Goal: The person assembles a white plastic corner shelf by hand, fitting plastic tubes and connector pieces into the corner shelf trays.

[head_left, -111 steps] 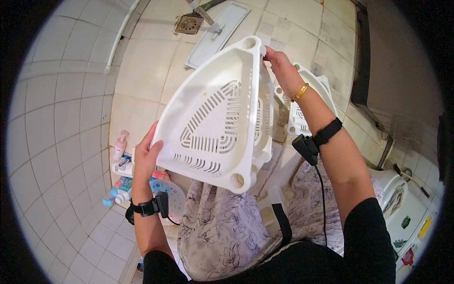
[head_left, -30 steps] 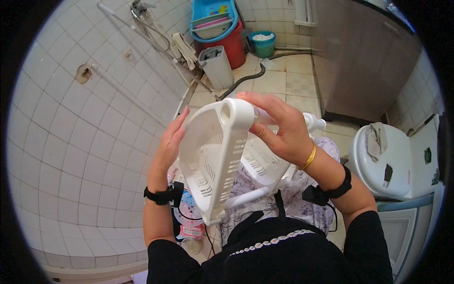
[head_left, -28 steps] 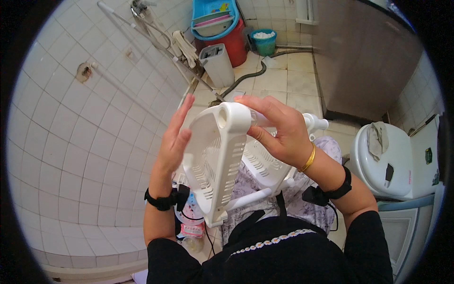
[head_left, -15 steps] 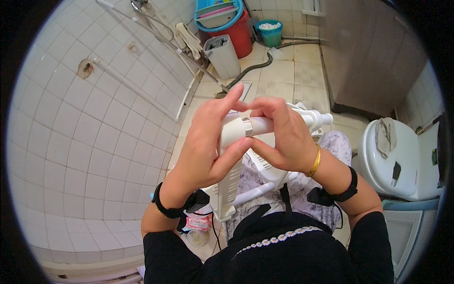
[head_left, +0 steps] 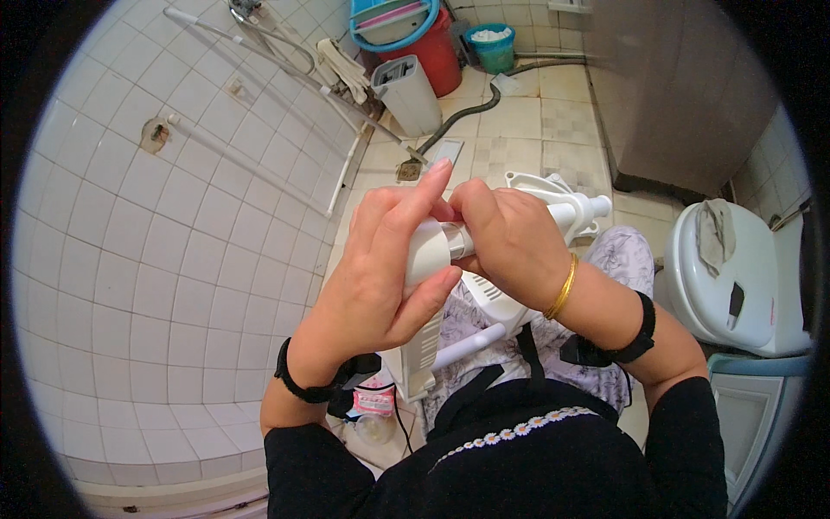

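In front of my body I hold a white plastic tube. My left hand (head_left: 363, 268) cups its thick white end sleeve (head_left: 426, 258), with the thumb below and the fingers over the top. A clear ring (head_left: 454, 240) sits where the sleeve meets the thinner part. Just right of the ring, my right hand (head_left: 517, 246) is closed round the tube and hides most of it. Below are the white slotted panels (head_left: 493, 301) of a plastic rack and another white tube (head_left: 471, 344). A white bracket (head_left: 581, 212) with a tube end shows beyond my right hand.
A toilet (head_left: 722, 285) with a grey cloth on its lid stands at the right. Farther off are a grey bin (head_left: 409, 97), a red bucket (head_left: 437, 60), a teal basket (head_left: 491, 52) and a dark hose (head_left: 471, 111). Pink packaging (head_left: 373, 400) lies by my left arm.
My right hand has curled its fingers in from a looser hold and now grips the tube beside the ring. The left hand keeps its hold on the sleeve. The view has shifted slightly.
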